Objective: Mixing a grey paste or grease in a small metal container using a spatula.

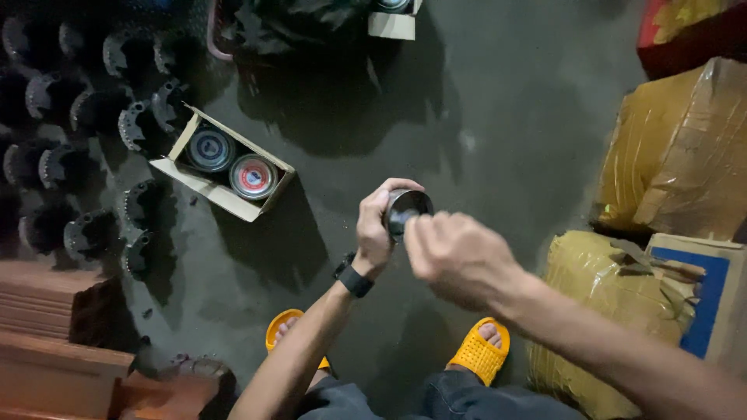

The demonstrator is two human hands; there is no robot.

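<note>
Head view, left hand: the left hand (375,232) was wrapped around a small shiny metal cup-shaped part (406,210), fingers curled closed on its side and thumb over the top edge, holding it above the dark floor (482,117) near the middle of the scene.
Head view, right hand: the right hand (459,257) was blurred, just right of the part, its fingers bunched loosely at the part's open face; whether they pinched anything could not be told.
Part position: raised, tilted with its opening toward the right hand, between the two hands.
Surroundings: an open cardboard box (222,163) with two round parts lay on the floor to the far left, beside rows of dark toothed pieces (93,109); wrapped yellow bundles (677,155) stood at the right; orange sandals (480,351) were near, below the hands.
Doing it well: judging by the grip, the left hand should have kept the part steady and level with the eyes, while the right worked with light fingertip pressure at the rim, so the part would not slip.
</note>
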